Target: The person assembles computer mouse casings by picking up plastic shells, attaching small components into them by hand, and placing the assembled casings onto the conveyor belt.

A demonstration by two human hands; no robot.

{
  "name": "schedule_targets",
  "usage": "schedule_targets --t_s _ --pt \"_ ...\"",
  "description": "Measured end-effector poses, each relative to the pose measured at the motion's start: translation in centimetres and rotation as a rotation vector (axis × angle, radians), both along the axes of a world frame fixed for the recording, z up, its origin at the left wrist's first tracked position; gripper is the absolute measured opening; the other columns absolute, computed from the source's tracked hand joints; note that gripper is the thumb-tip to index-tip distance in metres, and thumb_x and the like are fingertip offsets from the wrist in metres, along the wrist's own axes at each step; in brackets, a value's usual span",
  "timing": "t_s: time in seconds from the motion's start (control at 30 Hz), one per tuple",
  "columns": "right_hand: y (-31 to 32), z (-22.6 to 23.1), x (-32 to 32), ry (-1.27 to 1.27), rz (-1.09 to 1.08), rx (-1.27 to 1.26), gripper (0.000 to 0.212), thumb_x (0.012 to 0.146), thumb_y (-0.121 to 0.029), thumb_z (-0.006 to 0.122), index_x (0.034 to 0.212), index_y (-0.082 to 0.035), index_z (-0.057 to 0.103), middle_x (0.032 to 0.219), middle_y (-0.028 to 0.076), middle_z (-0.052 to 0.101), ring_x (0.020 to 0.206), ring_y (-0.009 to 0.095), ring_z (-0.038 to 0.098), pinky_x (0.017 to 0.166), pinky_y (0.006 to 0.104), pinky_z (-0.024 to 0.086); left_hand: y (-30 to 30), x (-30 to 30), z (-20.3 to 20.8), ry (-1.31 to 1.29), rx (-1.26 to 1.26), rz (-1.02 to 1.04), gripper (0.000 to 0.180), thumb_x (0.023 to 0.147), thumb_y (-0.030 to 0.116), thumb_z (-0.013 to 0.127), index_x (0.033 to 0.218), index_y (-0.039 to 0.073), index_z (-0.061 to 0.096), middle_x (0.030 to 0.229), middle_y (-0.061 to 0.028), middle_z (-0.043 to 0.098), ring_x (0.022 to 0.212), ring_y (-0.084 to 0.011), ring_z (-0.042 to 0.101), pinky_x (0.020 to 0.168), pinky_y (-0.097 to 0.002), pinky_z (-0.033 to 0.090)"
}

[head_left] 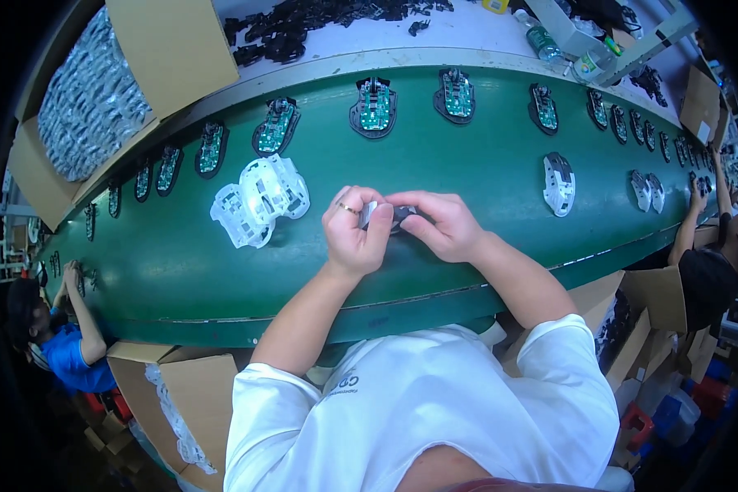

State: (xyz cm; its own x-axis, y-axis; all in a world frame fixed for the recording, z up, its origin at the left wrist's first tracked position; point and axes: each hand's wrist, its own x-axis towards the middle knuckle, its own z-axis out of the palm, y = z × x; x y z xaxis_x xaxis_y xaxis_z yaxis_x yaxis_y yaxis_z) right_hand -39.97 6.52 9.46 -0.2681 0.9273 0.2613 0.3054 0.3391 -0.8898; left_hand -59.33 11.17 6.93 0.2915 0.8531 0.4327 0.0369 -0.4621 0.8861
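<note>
Close to the near side of the green belt, my left hand (355, 230) and my right hand (443, 225) are closed on one small white-and-black mouse shell (398, 215). Fingers and thumbs cover most of it, so its details are hidden. To the left of my hands lie several loose white mouse shells (264, 197), partly overlapping. Another white-and-black shell (559, 185) rests by itself on the right.
Black mouse bases with green circuit boards (374, 108) line the far side of the belt (467, 160). Co-workers sit at the left (74, 344) and right (709, 262). Cardboard boxes (176, 61) stand at far left and near my sides. Black parts (303, 25) cover the back shelf.
</note>
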Motion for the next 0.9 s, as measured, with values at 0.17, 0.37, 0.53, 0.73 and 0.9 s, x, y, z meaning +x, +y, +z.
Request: schedule_targets --t_s 0.17,0.37,0.53,0.73,0.9 --pt "0.4 -1.3 -1.1 0.233 -0.059 0.048 0.028 0.101 -0.016 0.065 0.123 0.0 0.066 0.105 0.014 0.076 0.09 0.026 0.075 0.076 0.0347 0.059 -0.1 0.3 0.3 -0.018 -0.063 0.064 0.022 0.095 0.023 0.071 0.097 0.002 0.064 0.068 -0.0057 0.059 0.056 -0.0172 0.052 0.053 -0.0299 0.042" --pt "1.2 -0.8 -1.0 0.14 -0.081 -0.127 0.023 0.103 -0.019 0.063 0.116 0.0 0.067 0.091 0.011 0.075 0.081 0.02 0.072 0.071 0.0305 0.055 1.1 0.9 -0.6 0.027 -0.153 0.116 0.028 0.094 0.025 0.074 0.104 0.001 0.062 0.072 -0.0097 0.065 0.061 -0.0186 0.064 0.054 -0.0316 0.048" --pt "1.5 -1.6 -1.2 0.461 -0.186 -0.373 0.03 0.11 -0.023 0.053 0.117 0.003 0.066 0.101 0.004 0.071 0.092 0.011 0.064 0.08 0.0266 0.053 1.7 0.7 1.1 0.144 0.278 0.104 0.077 0.07 0.027 0.091 0.132 0.004 0.052 0.118 -0.0212 0.058 0.104 -0.04 0.059 0.09 -0.0472 0.051" --pt "10.2 1.2 3.8 0.0 -0.402 -0.217 0.034 0.108 -0.029 0.051 0.11 -0.001 0.071 0.093 0.006 0.073 0.071 0.013 0.068 0.062 0.0317 0.053 1.9 -0.3 -0.1 0.521 0.154 0.134 0.07 0.074 0.029 0.086 0.132 0.004 0.056 0.113 -0.0193 0.053 0.102 -0.0371 0.057 0.084 -0.0455 0.052" --pt "28.0 -3.0 13.4 -0.234 -0.783 -0.141 0.035 0.099 -0.03 0.063 0.122 -0.004 0.07 0.1 0.014 0.076 0.073 0.021 0.073 0.072 0.036 0.057 2.6 0.5 0.2 0.442 0.172 0.107 0.066 0.076 0.03 0.085 0.13 0.002 0.059 0.11 -0.0187 0.056 0.102 -0.0375 0.058 0.085 -0.0459 0.051"
